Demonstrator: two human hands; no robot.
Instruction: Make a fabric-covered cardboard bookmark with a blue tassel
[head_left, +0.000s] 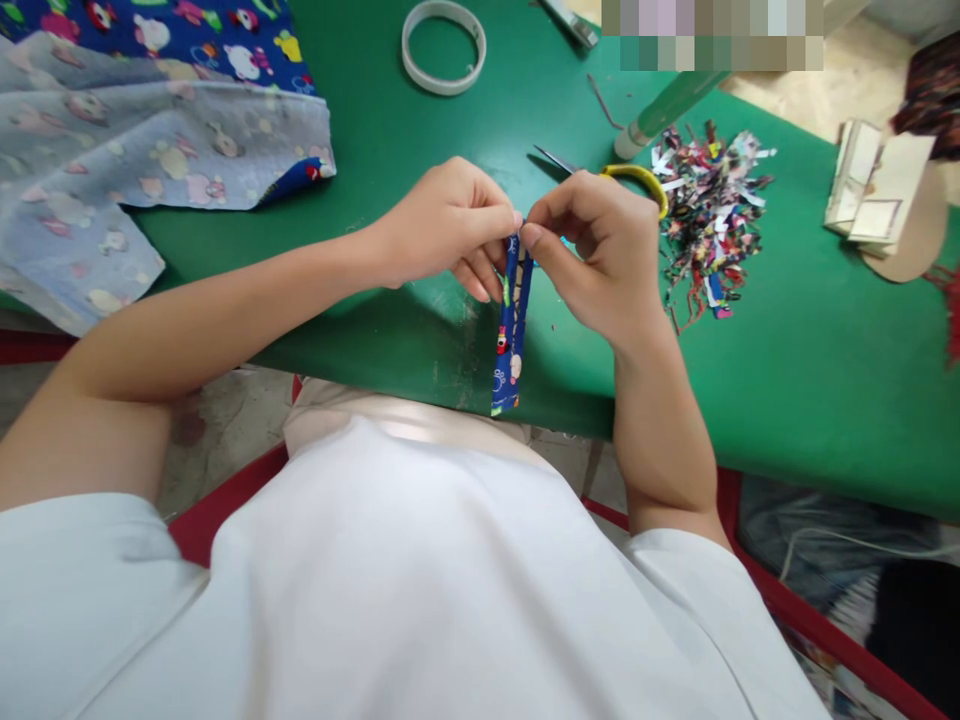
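Observation:
A narrow folded strip of blue printed fabric (pixel 513 335) hangs down over the near edge of the green table. Its top end is pinched by my left hand (pixel 457 225), thumb against fingers. Close beside it, my right hand (pixel 600 245) pinches the same end from the other side, so the fingertips of both hands nearly meet. The strip's lower end hangs free. Just beyond my right hand lie scissors with yellow handles (pixel 637 180), partly hidden by that hand, blades pointing left.
Patterned blue cloth (pixel 225 140) spreads over the table's left side, part turned to its pale back. A tape roll (pixel 444 48) lies at the back. Right of the scissors sits a heap of fabric scraps (pixel 716 220), near a green pole (pixel 667 110). Cream cards (pixel 885 190) lie far right.

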